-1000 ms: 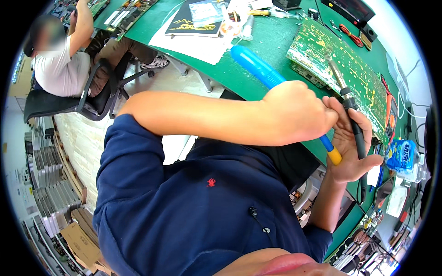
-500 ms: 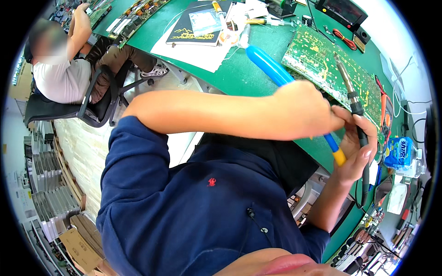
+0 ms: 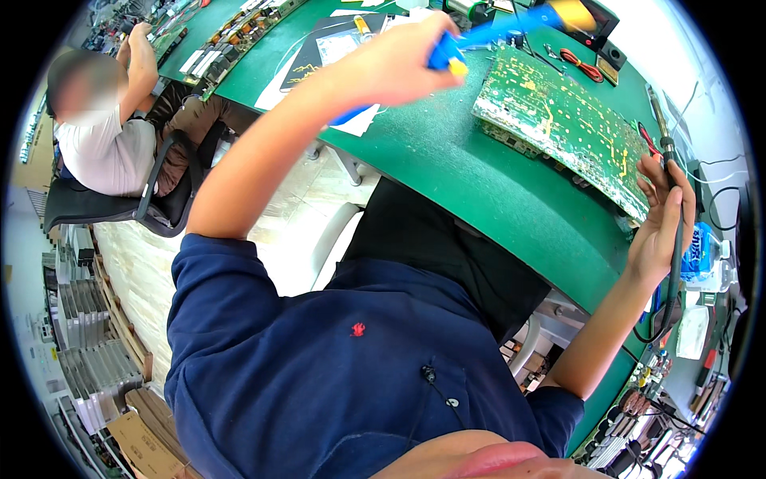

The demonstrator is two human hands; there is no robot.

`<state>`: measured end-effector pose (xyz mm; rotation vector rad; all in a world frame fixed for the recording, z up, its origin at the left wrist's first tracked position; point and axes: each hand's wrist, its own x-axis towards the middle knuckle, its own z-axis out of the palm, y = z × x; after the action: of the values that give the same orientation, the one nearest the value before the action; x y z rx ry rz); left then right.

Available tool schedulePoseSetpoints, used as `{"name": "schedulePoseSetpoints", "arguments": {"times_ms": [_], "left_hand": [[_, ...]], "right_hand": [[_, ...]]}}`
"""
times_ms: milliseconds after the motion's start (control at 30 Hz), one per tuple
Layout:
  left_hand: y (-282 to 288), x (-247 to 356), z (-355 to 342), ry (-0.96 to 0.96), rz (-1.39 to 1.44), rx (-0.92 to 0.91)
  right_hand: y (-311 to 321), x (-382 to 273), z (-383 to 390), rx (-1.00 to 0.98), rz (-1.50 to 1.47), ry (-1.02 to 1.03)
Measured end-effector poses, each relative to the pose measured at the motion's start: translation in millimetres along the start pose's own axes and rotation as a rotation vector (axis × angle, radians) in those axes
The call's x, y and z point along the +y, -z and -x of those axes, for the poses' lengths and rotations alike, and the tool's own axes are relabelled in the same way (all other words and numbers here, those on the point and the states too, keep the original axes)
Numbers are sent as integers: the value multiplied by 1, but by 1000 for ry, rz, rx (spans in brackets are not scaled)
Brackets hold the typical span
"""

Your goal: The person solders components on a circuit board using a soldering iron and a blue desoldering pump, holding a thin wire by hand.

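Observation:
Raised over the far side of the bench, my left hand is closed around a blue and yellow solder sucker, which is smeared by motion. Another bit of blue shows under my left wrist; whether it belongs to the same tool I cannot tell. At the right, my right hand holds a soldering iron by its black handle, metal end pointing away from me and cable hanging below. The iron is beside the right end of a large green circuit board, which lies on the green bench between my hands.
Behind my left forearm lie a dark notebook and white papers. A red cable and a small screen are beyond the board. A blue-labelled bottle stands at the right. Another person sits at the far left.
My left hand has swung up and to the left with the solder sucker, away from the right hand. My right hand has moved right with the soldering iron, off the board.

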<state>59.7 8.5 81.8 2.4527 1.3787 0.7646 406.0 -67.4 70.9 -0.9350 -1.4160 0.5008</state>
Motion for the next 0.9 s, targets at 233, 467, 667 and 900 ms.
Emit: {"name": "schedulePoseSetpoints", "arguments": {"times_ms": [233,467,667,900], "left_hand": [[58,-115,-27,510,53,62],[34,-172,-31,690,-78,53],[24,-173,-31,755,-92,52],[17,-162,-9,664,-142,248]], "right_hand": [[-10,6,-21,-96,68,8],[-12,35,-19,-57,28,-111],[-15,38,-8,-116,110,-106],[-18,40,-3,-152,131,-100]]}}
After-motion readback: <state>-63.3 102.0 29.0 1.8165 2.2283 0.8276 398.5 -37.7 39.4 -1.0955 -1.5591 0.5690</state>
